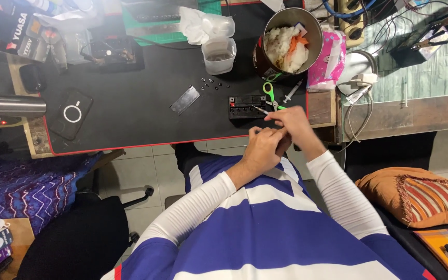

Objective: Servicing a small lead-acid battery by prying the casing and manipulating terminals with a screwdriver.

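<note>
Right hand [292, 123] pinches a thin tool [260, 110] at its fingertips, tip over the small black battery [247, 107]; left hand [262, 148] sits curled, its grasp unclear. Green scissors [270, 95] lie just beyond the fingers

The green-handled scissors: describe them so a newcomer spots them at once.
Find the black desk mat, then the round metal tin at its far right. Just below it, beside a small black battery, lie the scissors, the only bright green thing there.

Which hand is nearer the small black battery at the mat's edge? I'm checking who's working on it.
Right. The right hand is just beside the small black battery, holding a thin tool toward it; the left hand sits lower, off the mat.
</note>
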